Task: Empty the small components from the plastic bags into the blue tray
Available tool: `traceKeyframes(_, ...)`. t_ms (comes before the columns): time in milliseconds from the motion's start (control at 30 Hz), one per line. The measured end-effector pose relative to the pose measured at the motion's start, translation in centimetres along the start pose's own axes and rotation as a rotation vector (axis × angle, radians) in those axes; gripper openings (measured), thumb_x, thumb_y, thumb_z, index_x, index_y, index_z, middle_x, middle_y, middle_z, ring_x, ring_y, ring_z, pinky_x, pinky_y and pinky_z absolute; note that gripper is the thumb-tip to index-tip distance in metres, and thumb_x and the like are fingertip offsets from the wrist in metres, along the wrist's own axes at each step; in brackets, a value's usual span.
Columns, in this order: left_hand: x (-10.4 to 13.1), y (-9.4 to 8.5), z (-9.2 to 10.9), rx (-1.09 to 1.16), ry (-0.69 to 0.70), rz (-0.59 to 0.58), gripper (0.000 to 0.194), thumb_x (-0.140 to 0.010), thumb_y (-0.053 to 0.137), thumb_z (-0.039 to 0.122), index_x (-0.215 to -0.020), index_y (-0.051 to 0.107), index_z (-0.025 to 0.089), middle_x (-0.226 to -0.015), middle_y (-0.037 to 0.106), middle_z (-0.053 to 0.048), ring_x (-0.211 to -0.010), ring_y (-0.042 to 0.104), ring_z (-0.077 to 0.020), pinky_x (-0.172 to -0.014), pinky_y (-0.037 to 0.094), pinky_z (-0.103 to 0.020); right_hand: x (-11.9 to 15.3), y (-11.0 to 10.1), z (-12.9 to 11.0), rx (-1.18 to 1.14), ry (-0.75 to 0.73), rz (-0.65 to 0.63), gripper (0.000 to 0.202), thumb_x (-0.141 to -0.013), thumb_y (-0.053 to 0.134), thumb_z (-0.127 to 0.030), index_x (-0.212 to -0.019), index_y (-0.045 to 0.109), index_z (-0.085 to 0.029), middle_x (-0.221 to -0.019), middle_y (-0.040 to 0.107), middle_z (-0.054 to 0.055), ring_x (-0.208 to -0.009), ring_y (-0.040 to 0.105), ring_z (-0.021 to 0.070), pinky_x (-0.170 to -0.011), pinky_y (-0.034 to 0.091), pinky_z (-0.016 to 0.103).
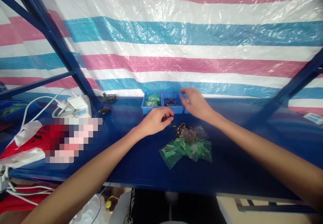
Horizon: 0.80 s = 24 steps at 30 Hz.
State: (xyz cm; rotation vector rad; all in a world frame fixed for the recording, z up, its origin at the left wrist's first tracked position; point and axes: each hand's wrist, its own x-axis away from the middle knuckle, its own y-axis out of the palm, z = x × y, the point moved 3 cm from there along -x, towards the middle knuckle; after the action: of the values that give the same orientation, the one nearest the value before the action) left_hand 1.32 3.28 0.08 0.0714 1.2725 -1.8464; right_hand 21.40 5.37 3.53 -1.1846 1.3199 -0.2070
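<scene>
My left hand [156, 120] hovers in front of two blue bins, its fingers loosely curled with a gap between thumb and forefinger; nothing shows in it. My right hand [196, 103] reaches to the right edge of the bins, thumb and forefinger apart, its other fingers partly hidden. Green packets with pale strips lie in the left bin [152, 110]. Several small dark pieces rest in the right bin [174, 109]. Below my hands is a pile of green plastic packets [188, 149], with a clear bag [201, 133] and small dark and brass-coloured pieces [180, 129] at its top.
The blue table [126, 163] meets a striped plastic sheet [189, 62] at the back. On the left are a white power strip with plugs [78, 106], a red bag [37, 139], cables and a small black object [104, 110]. Blue frame posts [59, 49] flank the table.
</scene>
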Motion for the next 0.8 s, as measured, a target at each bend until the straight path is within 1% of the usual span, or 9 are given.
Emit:
traceKeyframes(67, 0.1, 0.1, 0.0, -0.044, 0.025, -0.083, 0.016, -0.094, 0.064, 0.031, -0.102, 0.069, 0.018, -0.087, 0.064, -0.003, -0.073, 0.060, -0.0137, -0.067, 0.047, -0.025, 1.2, -0.6, -0.8, -0.016, -0.028, 0.014, 0.024, -0.096, 0.047, -0.019, -0.114, 0.061, -0.015, -0.111, 0.068, 0.016, -0.106, 0.058, 0.0326, -0.093, 0.046, 0.048)
traceKeyframes(133, 0.2, 0.4, 0.0, -0.086, 0.035, -0.147, 0.019, -0.092, 0.067, 0.034, -0.102, 0.070, 0.018, -0.089, 0.063, -0.003, -0.075, 0.060, -0.0144, -0.068, 0.048, -0.026, 2.9, -1.2, -2.1, -0.029, -0.073, -0.009, 0.019, -0.097, 0.047, -0.018, -0.108, 0.063, -0.017, -0.104, 0.068, 0.012, -0.101, 0.059, 0.0302, -0.091, 0.046, 0.046)
traceKeyframes(200, 0.3, 0.7, 0.0, -0.129, 0.037, -0.179, 0.018, -0.091, 0.068, 0.034, -0.102, 0.070, 0.019, -0.090, 0.063, -0.003, -0.076, 0.061, -0.0150, -0.070, 0.047, -0.026, 4.5, -1.5, -3.4, -0.051, -0.104, -0.077, 0.017, -0.097, 0.048, -0.018, -0.103, 0.064, -0.017, -0.099, 0.068, 0.011, -0.098, 0.060, 0.0289, -0.088, 0.047, 0.044)
traceKeyframes(300, 0.3, 0.9, 0.0, -0.170, 0.044, -0.199, 0.011, -0.093, 0.065, 0.029, -0.098, 0.069, 0.020, -0.091, 0.063, -0.002, -0.077, 0.061, -0.0155, -0.069, 0.046, -0.026, 5.8, -1.0, -4.5, -0.062, -0.108, -0.197, 0.017, -0.099, 0.049, -0.017, -0.097, 0.066, -0.018, -0.094, 0.068, 0.010, -0.091, 0.061, 0.0271, -0.081, 0.048, 0.042)
traceKeyframes(400, 0.4, 0.9, 0.1, -0.191, 0.048, -0.212, 0.008, -0.094, 0.062, 0.026, -0.098, 0.068, 0.021, -0.093, 0.064, -0.002, -0.080, 0.062, -0.0161, -0.068, 0.045, -0.026, 6.1, -0.2, -4.7, -0.035, -0.134, -0.231, 0.021, -0.100, 0.047, -0.018, -0.094, 0.067, -0.017, -0.091, 0.067, 0.011, -0.088, 0.060, 0.0269, -0.079, 0.048, 0.042)
traceKeyframes(500, 0.4, 0.7, 0.2, -0.207, 0.049, -0.201, 0.009, -0.097, 0.058, 0.025, -0.099, 0.066, 0.020, -0.096, 0.064, -0.002, -0.082, 0.063, -0.0164, -0.069, 0.046, -0.026, 6.1, 0.3, -4.5, -0.030, -0.136, -0.231, 0.022, -0.100, 0.047, -0.017, -0.093, 0.068, -0.016, -0.089, 0.067, 0.011, -0.088, 0.059, 0.0267, -0.079, 0.048, 0.041)
traceKeyframes(600, 0.3, 0.5, 0.4, -0.201, 0.063, -0.159, 0.009, -0.098, 0.056, 0.025, -0.101, 0.063, 0.020, -0.098, 0.065, -0.003, -0.085, 0.064, -0.0173, -0.072, 0.047, -0.028, 6.1, 0.5, -4.2, -0.057, -0.107, -0.229, 0.021, -0.100, 0.049, -0.016, -0.094, 0.068, -0.016, -0.090, 0.068, 0.010, -0.087, 0.059, 0.0261, -0.078, 0.048, 0.040)
traceKeyframes(700, 0.3, 0.5, 0.7, -0.177, 0.080, -0.126, 0.010, -0.099, 0.056, 0.025, -0.104, 0.061, 0.020, -0.097, 0.066, -0.003, -0.087, 0.066, -0.0185, -0.075, 0.049, -0.029, 6.1, 0.5, -4.1, -0.131, -0.073, -0.206, 0.019, -0.098, 0.051, -0.015, -0.094, 0.069, -0.018, -0.089, 0.069, 0.008, -0.085, 0.060, 0.0246, -0.077, 0.048, 0.039)
traceKeyframes(800, 0.3, 0.4, 1.0, -0.134, 0.086, -0.095, 0.010, -0.098, 0.058, 0.026, -0.107, 0.060, 0.021, -0.098, 0.067, -0.003, -0.088, 0.066, -0.0187, -0.075, 0.049, -0.029, 6.0, 0.5, -4.0, -0.221, -0.036, -0.197, 0.016, -0.098, 0.054, -0.017, -0.094, 0.069, -0.019, -0.090, 0.070, 0.007, -0.086, 0.061, 0.0240, -0.077, 0.048, 0.038)
